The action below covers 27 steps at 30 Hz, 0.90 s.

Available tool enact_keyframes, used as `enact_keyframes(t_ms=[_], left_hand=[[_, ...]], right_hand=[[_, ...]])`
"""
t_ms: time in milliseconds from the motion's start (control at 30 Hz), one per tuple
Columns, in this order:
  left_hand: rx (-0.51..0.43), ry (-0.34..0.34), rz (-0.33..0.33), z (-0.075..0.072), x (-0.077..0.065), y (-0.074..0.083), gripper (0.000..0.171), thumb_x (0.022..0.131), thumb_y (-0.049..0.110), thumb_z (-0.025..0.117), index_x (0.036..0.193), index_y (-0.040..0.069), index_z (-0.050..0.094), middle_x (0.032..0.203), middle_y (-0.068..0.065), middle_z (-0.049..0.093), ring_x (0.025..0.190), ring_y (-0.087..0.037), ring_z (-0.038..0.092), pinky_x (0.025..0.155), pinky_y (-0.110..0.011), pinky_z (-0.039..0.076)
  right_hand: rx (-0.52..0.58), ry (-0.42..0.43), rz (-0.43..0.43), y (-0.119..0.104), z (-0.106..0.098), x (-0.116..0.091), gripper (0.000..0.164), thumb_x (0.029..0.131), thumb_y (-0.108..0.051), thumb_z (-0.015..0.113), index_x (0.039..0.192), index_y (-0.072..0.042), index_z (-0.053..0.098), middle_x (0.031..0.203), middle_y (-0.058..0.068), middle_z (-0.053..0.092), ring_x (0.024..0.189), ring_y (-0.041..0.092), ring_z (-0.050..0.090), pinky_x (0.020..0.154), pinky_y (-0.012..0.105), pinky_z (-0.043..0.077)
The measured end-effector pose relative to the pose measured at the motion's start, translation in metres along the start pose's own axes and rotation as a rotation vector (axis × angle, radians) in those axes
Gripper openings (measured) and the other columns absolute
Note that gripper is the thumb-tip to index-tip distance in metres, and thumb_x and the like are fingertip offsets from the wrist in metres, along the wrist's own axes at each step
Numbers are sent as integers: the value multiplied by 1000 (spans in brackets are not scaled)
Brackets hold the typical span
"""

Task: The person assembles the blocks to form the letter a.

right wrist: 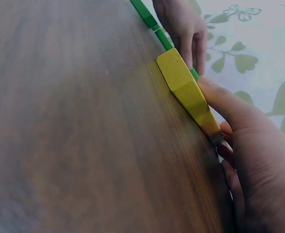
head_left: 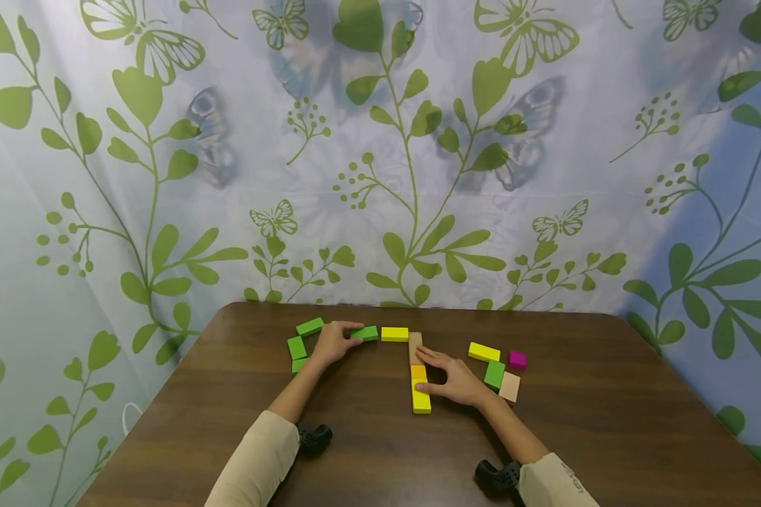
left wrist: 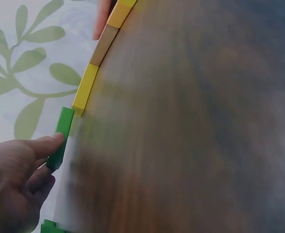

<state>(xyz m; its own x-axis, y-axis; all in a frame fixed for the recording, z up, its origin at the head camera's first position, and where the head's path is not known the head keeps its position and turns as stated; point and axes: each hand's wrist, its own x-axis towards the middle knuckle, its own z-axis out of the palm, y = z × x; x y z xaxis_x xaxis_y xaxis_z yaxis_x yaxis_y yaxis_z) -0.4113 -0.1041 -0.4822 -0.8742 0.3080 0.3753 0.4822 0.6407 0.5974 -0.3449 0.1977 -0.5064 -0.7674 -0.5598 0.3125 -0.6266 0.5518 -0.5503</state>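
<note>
hands: left hand [head_left: 333, 343] pinches held green block [head_left: 366, 334], just left of far yellow block [head_left: 394, 334]; right hand [head_left: 456, 380] is spread, touching tan block [head_left: 415, 339] and near yellow block [head_left: 421, 403], right of far yellow block | best way, i think: pinch softly, go slow, don't bump far yellow block | loose green block [head_left: 495, 375] lies well right of far yellow block
</note>
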Motion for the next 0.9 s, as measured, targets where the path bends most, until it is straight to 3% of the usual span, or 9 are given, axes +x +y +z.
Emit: enact_keyframes(t_ms=[167,433,900], left_hand=[[8,-5,-22,6,1,-1,31,81,14,72,110,5,69,102,-10,67,85,-25,60,75,-41,50],[-22,0,-27,5,-2,-5,36,80,17,73,114,7,67,111,-9,65,103,-30,58,85,-44,47],[-40,-7,-28,3,-5,-4,30,81,12,71,111,8,69,109,-10,66,102,-29,60,84,-42,49]], right_hand=[[6,-3,3,-1,1,-1,73,83,-47,64,140,-9,41,146,6,34,130,31,34,98,55,32],[10,-2,4,-2,1,0,72,83,-47,64,141,-10,40,146,5,34,130,32,33,98,56,32],[0,-1,9,0,0,-1,73,83,-48,64,141,-10,41,146,4,34,130,32,33,98,56,32]])
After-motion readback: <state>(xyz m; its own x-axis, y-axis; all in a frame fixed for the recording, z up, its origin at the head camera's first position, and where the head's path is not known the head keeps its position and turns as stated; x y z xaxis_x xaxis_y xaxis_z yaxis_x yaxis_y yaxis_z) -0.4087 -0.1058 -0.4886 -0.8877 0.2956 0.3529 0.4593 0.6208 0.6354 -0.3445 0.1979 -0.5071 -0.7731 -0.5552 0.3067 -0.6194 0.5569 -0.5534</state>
